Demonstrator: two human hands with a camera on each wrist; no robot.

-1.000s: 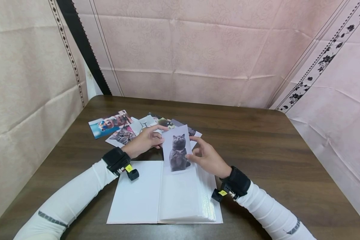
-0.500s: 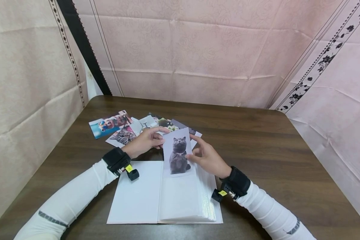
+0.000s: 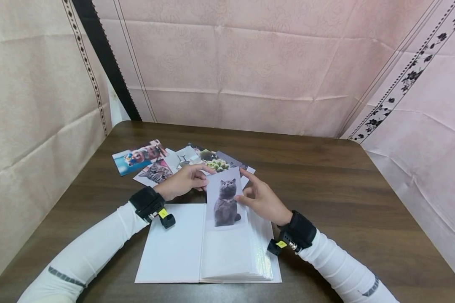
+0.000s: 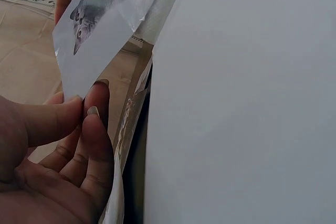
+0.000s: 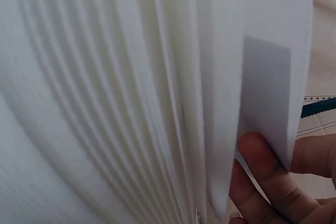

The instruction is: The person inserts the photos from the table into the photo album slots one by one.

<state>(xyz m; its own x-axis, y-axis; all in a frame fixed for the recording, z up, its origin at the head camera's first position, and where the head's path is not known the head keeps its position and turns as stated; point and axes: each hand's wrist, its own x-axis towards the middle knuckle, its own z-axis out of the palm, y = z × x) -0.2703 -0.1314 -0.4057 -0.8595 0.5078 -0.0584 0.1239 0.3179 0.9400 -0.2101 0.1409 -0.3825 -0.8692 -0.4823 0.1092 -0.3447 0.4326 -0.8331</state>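
A photo of a grey cat (image 3: 226,206) stands partly inside a clear sleeve of the open white photo album (image 3: 174,252), its top part sticking out above the page. My left hand (image 3: 186,181) pinches the photo's upper left corner between thumb and fingers, as the left wrist view shows at the white corner (image 4: 79,80). On the other side, my right hand (image 3: 263,200) holds the right edge, index finger at the top corner and thumb lower down. The right wrist view has its fingers (image 5: 278,182) at a page, where the photo (image 5: 268,87) shows as a darker rectangle.
Several loose photos lie behind the album: a blue-edged one (image 3: 136,158), a striped cat (image 3: 155,171), and a cactus picture (image 3: 217,164). More album sleeves (image 3: 263,256) fan out on the right. The brown wooden table (image 3: 318,176) ends before pink curtains (image 3: 250,75).
The cat photo has slid down toward me, deeper into the sleeve, uncovering more of the cactus picture behind it. My left hand has come slightly down with it; the right hand stays almost in place.
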